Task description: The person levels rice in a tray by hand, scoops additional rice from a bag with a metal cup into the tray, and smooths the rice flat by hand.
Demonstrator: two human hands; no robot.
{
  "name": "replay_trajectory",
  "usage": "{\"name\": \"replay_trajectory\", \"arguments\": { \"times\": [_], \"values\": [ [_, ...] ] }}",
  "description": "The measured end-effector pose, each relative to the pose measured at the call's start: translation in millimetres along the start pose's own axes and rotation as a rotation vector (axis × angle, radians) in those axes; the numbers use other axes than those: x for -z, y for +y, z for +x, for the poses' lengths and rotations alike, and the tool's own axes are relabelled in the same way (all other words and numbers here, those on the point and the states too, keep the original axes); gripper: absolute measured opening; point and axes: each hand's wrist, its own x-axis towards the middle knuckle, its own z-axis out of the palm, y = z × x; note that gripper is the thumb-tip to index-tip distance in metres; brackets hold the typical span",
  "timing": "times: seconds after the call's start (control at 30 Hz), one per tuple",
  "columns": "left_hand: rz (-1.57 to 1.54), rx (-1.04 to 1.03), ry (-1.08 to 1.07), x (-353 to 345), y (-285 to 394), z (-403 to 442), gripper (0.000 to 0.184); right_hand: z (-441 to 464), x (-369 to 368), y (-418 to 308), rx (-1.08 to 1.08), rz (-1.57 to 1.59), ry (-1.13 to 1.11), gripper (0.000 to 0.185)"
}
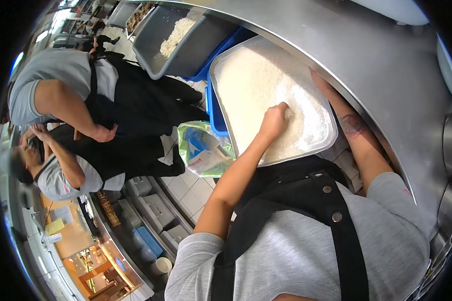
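A large metal tray (331,140) holds a broad layer of pale crumbs (246,80), with whiter powder toward its right side. My left hand (274,122) is closed in the crumbs, fingers curled down; what it grips, if anything, is hidden. My right forearm (354,125) runs along the tray's right side and passes under the edge of the steel counter (386,60), which hides my right hand. Beside the tray's left edge is an open green and blue plastic bag (201,143).
A blue crate (217,113) sits under the tray's left side. Beyond it, a grey tub (153,47) contains whitish clumps (178,36). Two people in black aprons (135,85) stand at the left. Lidded containers (155,210) line a counter at the lower left.
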Motion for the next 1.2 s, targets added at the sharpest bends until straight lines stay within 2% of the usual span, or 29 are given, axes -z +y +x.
{"name": "replay_trajectory", "arguments": {
  "times": [0.03, 0.07, 0.17, 0.23, 0.27, 0.37, 0.4, 0.6, 0.7, 0.77, 0.83, 0.93, 1.03, 1.2],
  "values": [
    [-0.084, 0.015, -0.016, 6.7, 5.5, -1.5, 0.022, -3.1, 1.1, 0.6, -0.005, 0.000, -0.002, 0.044],
    [-0.136, -0.033, 0.069, 14.2, 10.1, 2.1, 0.026, -5.4, 2.8, 1.7, -0.010, -0.003, -0.001, 0.044],
    [-0.348, 0.054, 0.087, 64.1, 44.0, 13.4, 0.032, -8.8, 8.7, 6.9, -0.023, -0.013, 0.007, 0.044],
    [-0.384, -0.067, 0.193, 96.0, 68.1, 17.7, 0.039, -9.2, 10.5, 9.4, -0.025, -0.015, 0.010, 0.045],
    [-0.365, -0.122, 0.194, 102.1, 66.7, 22.8, 0.048, -8.5, 12.0, 9.9, -0.025, -0.014, 0.013, 0.045],
    [-0.390, -0.188, 0.219, 118.3, 82.2, 26.6, 0.054, -8.3, 13.7, 9.1, -0.024, -0.011, 0.017, 0.045],
    [-0.321, -0.197, 0.165, 126.0, 89.9, 23.4, 0.062, -8.4, 14.8, 9.0, -0.025, -0.011, 0.019, 0.045],
    [-0.469, -0.251, 0.161, 120.3, 76.9, 22.7, 0.058, -9.9, 16.9, 11.0, -0.032, -0.012, 0.023, 0.045],
    [-0.283, -0.296, 0.133, 117.2, 67.6, 5.8, 0.056, -12.1, 16.1, 10.9, -0.036, -0.011, 0.020, 0.045],
    [-0.202, -0.214, 0.102, 97.6, 41.1, -9.9, 0.056, -13.2, 14.9, 10.7, -0.036, -0.011, 0.016, 0.045],
    [-0.063, -0.010, 0.179, 65.8, 14.5, -36.6, 0.061, -13.7, 15.1, 11.4, -0.039, -0.013, 0.016, 0.046],
    [0.046, 0.316, 0.283, 14.3, -26.4, -76.9, 0.078, -16.2, 14.0, 10.5, -0.043, -0.013, 0.009, 0.046],
    [0.095, 0.459, 0.480, -14.2, -47.9, -81.4, 0.080, -23.3, 2.6, 7.0, -0.041, -0.008, -0.021, 0.046],
    [-0.111, 0.347, 0.686, -11.3, -80.5, -23.3, 0.079, -22.2, 1.2, 14.1, -0.041, -0.026, -0.026, 0.046]
  ]
}}
